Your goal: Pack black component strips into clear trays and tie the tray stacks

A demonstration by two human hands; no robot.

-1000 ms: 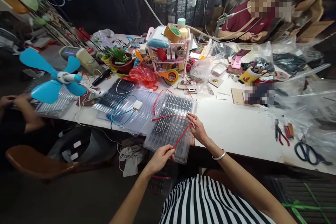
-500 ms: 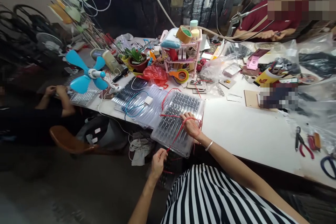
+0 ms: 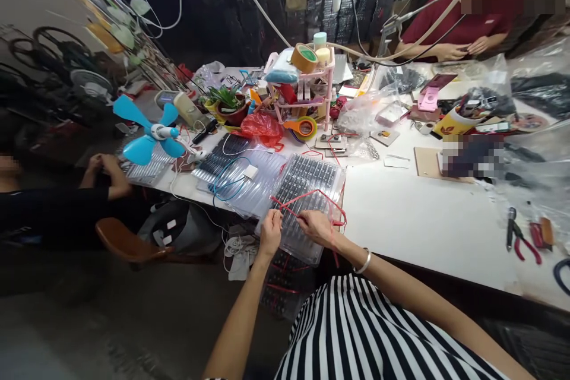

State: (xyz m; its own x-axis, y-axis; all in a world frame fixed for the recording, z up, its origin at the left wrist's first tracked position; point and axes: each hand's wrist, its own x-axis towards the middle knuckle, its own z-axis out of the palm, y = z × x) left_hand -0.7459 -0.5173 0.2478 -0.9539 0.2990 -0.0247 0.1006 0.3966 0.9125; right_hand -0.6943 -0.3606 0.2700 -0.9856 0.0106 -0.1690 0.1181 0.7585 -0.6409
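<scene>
A stack of clear plastic trays [image 3: 307,175] with rows of small dark parts lies at the table's front edge, partly overhanging it. Red string [image 3: 307,193] runs in a loose loop over the top tray. My left hand [image 3: 271,233] is closed on the string at the stack's left front side. Over the front of the tray, my right hand [image 3: 317,227] pinches another stretch of the same string, its fingertips pointing left toward my left hand. Some string trails behind the right wrist. What lies under the right palm is hidden.
Left of the stack lie more clear trays [image 3: 262,175] with a teal cable. A blue fan [image 3: 155,130] stands farther left, near a seated person's hands [image 3: 102,163]. A pink rack [image 3: 307,83] stands behind. Pliers [image 3: 525,243] lie at right. Another person works across the table.
My left hand has moved up from below the tray's edge to beside it. My right hand has come down toward the tray's front, and the string now forms a slack loop.
</scene>
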